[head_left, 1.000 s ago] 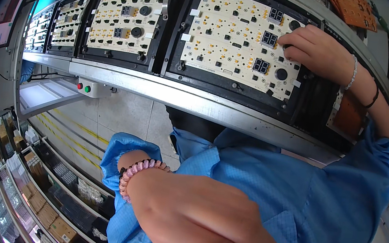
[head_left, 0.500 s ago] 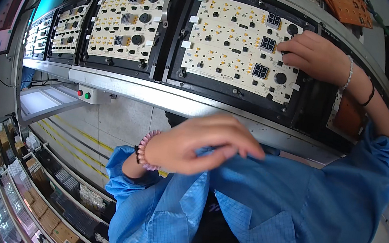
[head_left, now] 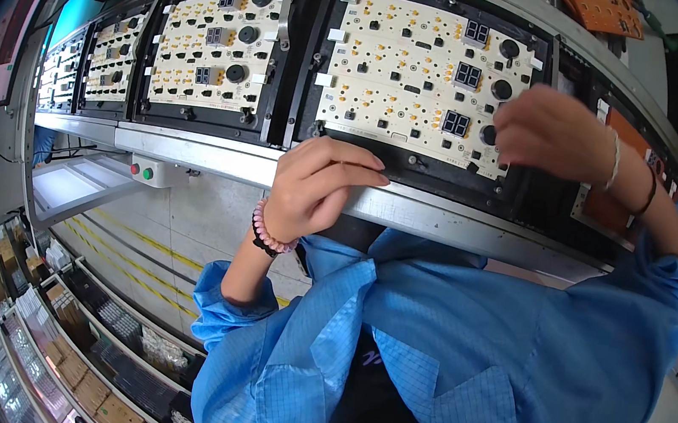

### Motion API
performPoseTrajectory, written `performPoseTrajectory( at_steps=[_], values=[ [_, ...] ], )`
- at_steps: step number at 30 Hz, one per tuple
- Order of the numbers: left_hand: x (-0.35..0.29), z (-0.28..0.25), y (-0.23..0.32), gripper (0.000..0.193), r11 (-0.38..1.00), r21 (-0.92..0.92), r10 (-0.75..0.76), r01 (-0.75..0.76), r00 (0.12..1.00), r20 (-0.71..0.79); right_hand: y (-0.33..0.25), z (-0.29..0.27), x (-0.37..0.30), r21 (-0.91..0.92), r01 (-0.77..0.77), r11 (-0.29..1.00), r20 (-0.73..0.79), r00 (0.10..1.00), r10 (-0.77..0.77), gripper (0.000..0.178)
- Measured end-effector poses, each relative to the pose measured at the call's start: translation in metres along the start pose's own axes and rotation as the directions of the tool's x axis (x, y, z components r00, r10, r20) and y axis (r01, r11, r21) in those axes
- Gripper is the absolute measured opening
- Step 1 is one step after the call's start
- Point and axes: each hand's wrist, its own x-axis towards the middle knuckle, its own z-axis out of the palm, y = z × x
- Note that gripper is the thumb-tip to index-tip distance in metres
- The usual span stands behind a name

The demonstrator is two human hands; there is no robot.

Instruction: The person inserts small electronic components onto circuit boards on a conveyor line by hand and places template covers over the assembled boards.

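A cream circuit board point(head_left: 372, 87) sits in a black fixture frame point(head_left: 430, 172) on the line before me. Along its right side are three two-digit displays point(head_left: 467, 76) and three round black buzzers point(head_left: 501, 90). My right hand point(head_left: 554, 135), smeared by motion, hovers at the board's near right edge, beside the nearest buzzer; whether it holds anything is hidden. My left hand point(head_left: 317, 185) rests at the frame's near edge, close to the front metal rail. Its index and middle fingers stretch to the right, and nothing shows in it.
Further left along the line are more populated circuit boards point(head_left: 210, 49) in black frames. Below the metal rail point(head_left: 193, 147) hangs a control box point(head_left: 153, 172) with a red and a green button. Orange boards point(head_left: 605, 11) lie at the far right. Shelves point(head_left: 106, 352) of parts stand lower left.
My left hand has moved up from before my body to the frame's near edge. My right hand has come nearer, from the middle buzzer to the nearest one. The middle buzzer is now uncovered.
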Motion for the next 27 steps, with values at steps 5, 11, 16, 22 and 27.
performPoseTrajectory(
  at_steps=[5, 11, 16, 22, 27],
  values=[
    [0.002, -0.002, 0.000, 0.032, 1.000, -0.009, -0.026, 0.026, 1.000, -0.001, -0.020, 0.018, 0.006, -0.439, 0.322, 0.839, 0.032, 0.938, -0.344, 0.011],
    [0.002, -0.004, -0.003, 0.032, 0.999, -0.023, -0.031, 0.031, 0.999, 0.011, -0.028, 0.019, 0.008, -0.537, 0.383, 0.752, 0.164, 0.921, -0.352, 0.008],
    [0.000, -0.007, -0.004, 0.031, 1.000, -0.025, -0.014, 0.015, 1.000, 0.010, -0.020, 0.008, 0.000, -0.446, 0.272, 0.853, -0.066, 0.940, -0.334, 0.009],
    [-0.001, -0.010, -0.006, 0.029, 0.999, -0.030, -0.016, 0.017, 0.999, 0.030, -0.015, -0.004, -0.012, -0.293, 0.102, 0.951, -0.125, 0.982, -0.144, 0.017],
    [0.000, -0.012, -0.008, 0.029, 1.000, -0.027, 0.002, -0.001, 0.999, 0.034, -0.012, 0.006, -0.012, -0.434, 0.182, 0.882, -0.038, 0.975, -0.220, 0.018]
  ],
)
